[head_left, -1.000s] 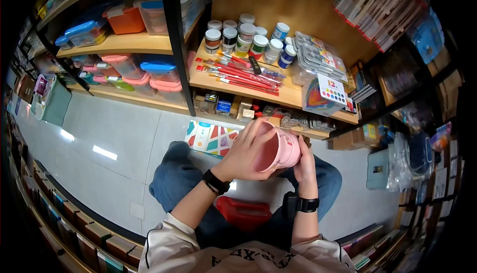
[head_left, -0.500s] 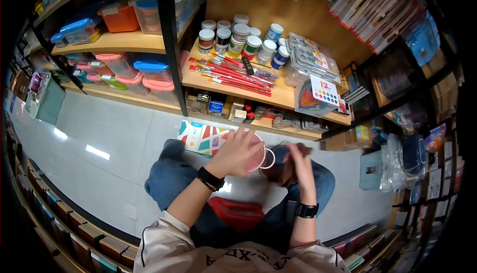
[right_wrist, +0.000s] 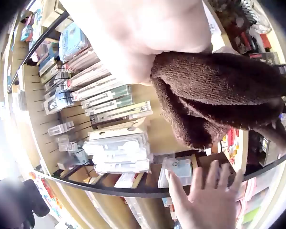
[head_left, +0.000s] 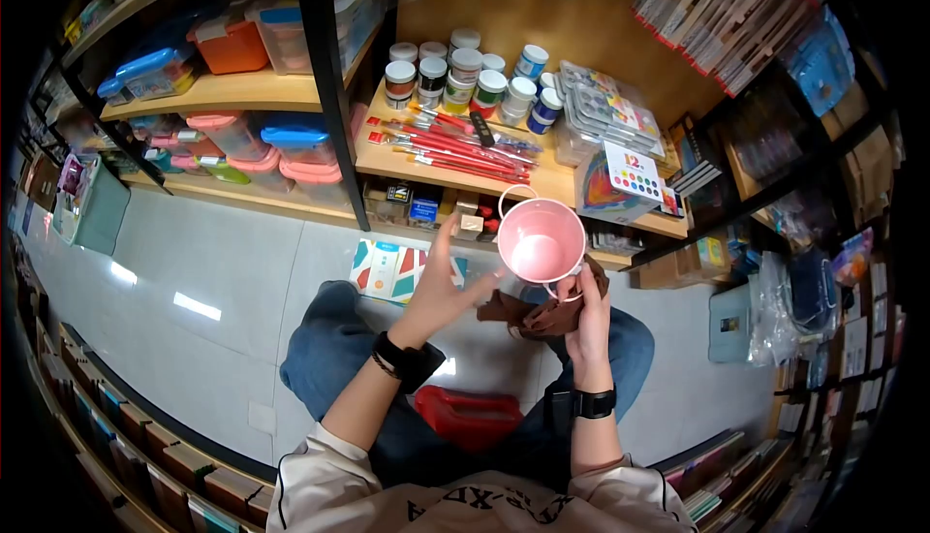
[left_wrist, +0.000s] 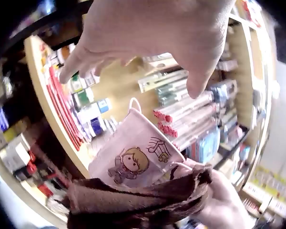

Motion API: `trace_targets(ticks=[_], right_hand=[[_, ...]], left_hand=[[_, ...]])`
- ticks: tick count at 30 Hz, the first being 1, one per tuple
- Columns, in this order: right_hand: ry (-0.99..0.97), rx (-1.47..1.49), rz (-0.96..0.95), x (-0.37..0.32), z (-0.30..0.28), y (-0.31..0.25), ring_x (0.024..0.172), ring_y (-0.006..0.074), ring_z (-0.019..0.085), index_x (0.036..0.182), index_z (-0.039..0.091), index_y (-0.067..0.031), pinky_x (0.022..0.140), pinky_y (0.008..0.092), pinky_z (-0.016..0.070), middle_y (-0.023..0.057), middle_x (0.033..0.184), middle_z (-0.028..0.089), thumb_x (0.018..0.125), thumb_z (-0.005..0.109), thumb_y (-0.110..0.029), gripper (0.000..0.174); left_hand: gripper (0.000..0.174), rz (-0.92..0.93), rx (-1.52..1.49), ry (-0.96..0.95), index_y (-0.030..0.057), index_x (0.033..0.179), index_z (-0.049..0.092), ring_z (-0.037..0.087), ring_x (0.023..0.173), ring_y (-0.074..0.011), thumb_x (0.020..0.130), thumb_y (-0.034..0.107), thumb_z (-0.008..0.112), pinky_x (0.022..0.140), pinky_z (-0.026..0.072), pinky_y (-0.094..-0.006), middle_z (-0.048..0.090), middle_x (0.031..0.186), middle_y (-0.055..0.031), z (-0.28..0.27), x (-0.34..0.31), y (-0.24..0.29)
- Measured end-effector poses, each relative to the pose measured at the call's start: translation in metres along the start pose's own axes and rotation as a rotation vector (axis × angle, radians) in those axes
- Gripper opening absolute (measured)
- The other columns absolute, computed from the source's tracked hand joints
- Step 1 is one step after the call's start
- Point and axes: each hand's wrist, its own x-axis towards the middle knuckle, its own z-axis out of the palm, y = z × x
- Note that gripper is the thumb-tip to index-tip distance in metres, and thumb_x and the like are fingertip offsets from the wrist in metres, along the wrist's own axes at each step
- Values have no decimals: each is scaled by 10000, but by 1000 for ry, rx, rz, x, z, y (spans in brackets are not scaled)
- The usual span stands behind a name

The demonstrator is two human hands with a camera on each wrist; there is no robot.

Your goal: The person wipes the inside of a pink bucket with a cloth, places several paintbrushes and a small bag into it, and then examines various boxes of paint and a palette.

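A small pink bucket [head_left: 544, 240] is tipped so its bare inside faces the head camera; a cartoon figure and a stringed shape decorate its wall [left_wrist: 128, 167]. My right hand [head_left: 589, 325] grips it at the rim by one handle loop, together with a brown cloth [head_left: 547, 316] that hangs below the bucket. In the right wrist view the fluffy cloth [right_wrist: 209, 86] droops from the right hand [right_wrist: 148, 33] and covers the bucket. Left of the bucket, my left hand [head_left: 433, 291] is apart from it, fingers spread and holding nothing.
Ahead stands a wooden shelf with paint jars [head_left: 465, 78], red-handled brushes [head_left: 455, 145] and a paint box [head_left: 625, 184]. A patterned flat pack [head_left: 387, 269] lies on the floor. Between my legs is a red stool [head_left: 470, 415]. Plastic bins [head_left: 310, 145] fill the left shelves.
My left hand has let go of the bucket and drawn off to the left. The bucket has turned its opening up and now sits in my right hand, with the brown cloth plainly showing.
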Motion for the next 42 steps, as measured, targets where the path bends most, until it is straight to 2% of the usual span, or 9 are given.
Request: trace_targets(ticks=[1, 6, 17, 19, 21, 26, 33, 39, 42], right_hand=[[-29, 39, -21, 1, 3, -3, 569, 77, 457, 885, 507, -44, 544, 215, 388, 6, 614, 489, 941, 395, -225, 220], [-208, 188, 93, 1, 24, -7, 558, 95, 465, 924, 487, -49, 536, 223, 410, 16, 605, 484, 953, 359, -262, 250], [-323, -26, 194, 4, 15, 2, 600, 103, 516, 983, 510, -34, 508, 223, 416, 44, 768, 557, 910, 405, -442, 428], [-205, 77, 230, 12, 21, -9, 596, 138, 516, 1000, 525, -28, 527, 246, 421, 71, 846, 570, 889, 259, -579, 622], [-223, -4, 242, 26, 8, -11, 599, 153, 518, 997, 523, -25, 538, 255, 426, 79, 851, 568, 895, 251, -561, 610], [-51, -190, 238, 33, -1, -10, 671, 153, 529, 1022, 505, -36, 617, 256, 449, 68, 887, 551, 823, 361, -100, 254], [-111, -123, 128, 32, -5, 15, 748, 136, 522, 1037, 507, -42, 628, 230, 434, 73, 930, 540, 821, 335, -19, 276], [-138, 250, 88, 17, 5, -17, 922, 195, 506, 1086, 464, -11, 827, 277, 396, 107, 1025, 507, 693, 388, 38, 404], [-137, 201, -294, -4, 22, -57, 1116, 251, 436, 1211, 393, -2, 979, 377, 349, 131, 1196, 436, 598, 400, 73, 618]], left_hand=[[826, -199, -337, -7, 84, 1387, 127, 120, 1333, -330, 790, 345, 633, 1051, 162, -449, 137, 1436, -178, -1, 1, -5], [801, -520, -834, -213, 74, 1402, -20, 149, 1325, -261, 868, 342, 512, 1027, 224, -361, 128, 1433, -169, -4, 1, -3], [779, -242, -877, 161, 70, 1392, 137, 274, 1251, -206, 756, 181, 574, 1017, 245, -317, 290, 1345, -106, -10, -8, -1], [783, -216, -904, 164, 64, 1384, 157, 283, 1246, -209, 739, 193, 583, 1019, 241, -323, 302, 1332, -113, -14, -10, -4], [790, -197, -880, 155, 63, 1386, 152, 279, 1249, -211, 739, 200, 584, 1022, 237, -326, 296, 1339, -116, -18, -10, -2], [800, -283, -846, 193, 62, 1392, 136, 261, 1266, -218, 743, 207, 581, 1031, 225, -335, 272, 1363, -123, -16, -10, -2], [774, -249, -854, 145, 62, 1391, 142, 248, 1279, -224, 762, 194, 572, 1040, 206, -337, 262, 1373, -119, -19, -10, 3], [763, -183, -758, 161, 64, 1376, 179, 350, 1192, -213, 760, 173, 616, 981, 300, -322, 287, 1351, -115, -18, -6, 8], [757, -187, -634, 142, 70, 1368, 194, 418, 1099, -191, 759, 153, 636, 913, 367, -304, 325, 1316, -112, -17, -5, 10]])
